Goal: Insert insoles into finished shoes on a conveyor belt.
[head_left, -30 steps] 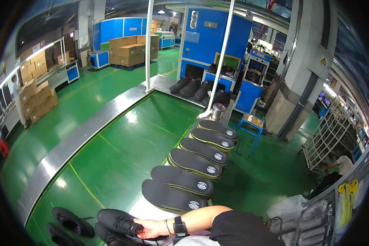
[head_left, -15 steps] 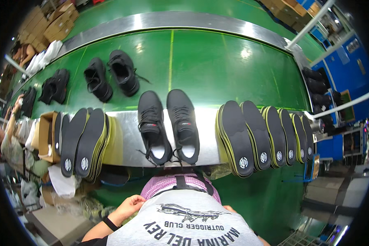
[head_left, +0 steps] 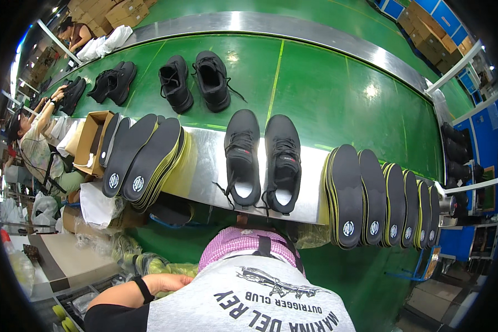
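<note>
So, the pair of black lace-up sneakers (head_left: pixel 283 138) is parked on the steel ledge (head_left: pixel 205 163), toes pointed away from the body, lace ends trailing by the heels and something white showing inside each heel. Everything else is placed here relative to that pair. To its right, just beside it, six stacks of black insoles (head_left: pixel 346 193) with yellow-green edges are lined up, a round white mark on each heel; to its left, more insole stacks (head_left: pixel 154 166) are heaped in a fan, and past those an open cardboard carton (head_left: pixel 97 135) can be seen. Beyond the pair and a bit left, a second sneaker pair (head_left: pixel 211 83) is left on the green belt (head_left: pixel 315 94), with a co-worker (head_left: pixel 39 149) busy at dark shoes much farther left. Below the pair, on its left, the left hand (head_left: pixel 174 282) is held low by the gray T-shirt (head_left: pixel 243 299), well apart from the shoes; the fingers seem bent, but the tips can't be made out, so whether anything is pinched can't be told. The right hand isn't shown at all, so no clue there. Judging by this, it's a between-handlings moment: the sneakers are set down and touched by nobody. For the next move, a hand would have to be brought up over the ledge's near edge to the sneakers, with those loose laces kept clear.
</note>
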### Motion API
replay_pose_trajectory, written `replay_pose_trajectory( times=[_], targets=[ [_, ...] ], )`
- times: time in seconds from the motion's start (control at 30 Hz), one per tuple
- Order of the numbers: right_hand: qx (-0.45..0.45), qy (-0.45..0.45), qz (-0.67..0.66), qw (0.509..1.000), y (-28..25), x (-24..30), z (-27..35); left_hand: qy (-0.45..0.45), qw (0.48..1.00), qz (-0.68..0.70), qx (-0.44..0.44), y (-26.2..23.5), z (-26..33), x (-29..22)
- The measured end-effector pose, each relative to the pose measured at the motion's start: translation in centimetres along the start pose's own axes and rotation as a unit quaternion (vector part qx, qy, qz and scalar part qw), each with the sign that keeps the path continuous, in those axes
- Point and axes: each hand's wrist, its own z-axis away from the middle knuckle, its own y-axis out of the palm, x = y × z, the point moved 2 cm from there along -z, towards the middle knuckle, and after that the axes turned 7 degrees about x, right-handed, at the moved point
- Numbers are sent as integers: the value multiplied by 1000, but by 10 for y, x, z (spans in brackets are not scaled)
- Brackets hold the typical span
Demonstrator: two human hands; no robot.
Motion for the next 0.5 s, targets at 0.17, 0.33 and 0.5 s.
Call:
replay_pose_trajectory(
  times=[0.17, 0.33, 0.5],
  targets=[
    [101, -26, 83, 991, -11, 7, 48, 14, 992, 105, 68, -4, 22, -8],
    [195, -45, 90, 976, -10, 4, 88, -17, 991, 4, 133, -17, 7, -13],
    [307, -25, 142, 941, 0, 23, 60, -59, 939, -336, 41, -42, -16, -54]
  ],
)
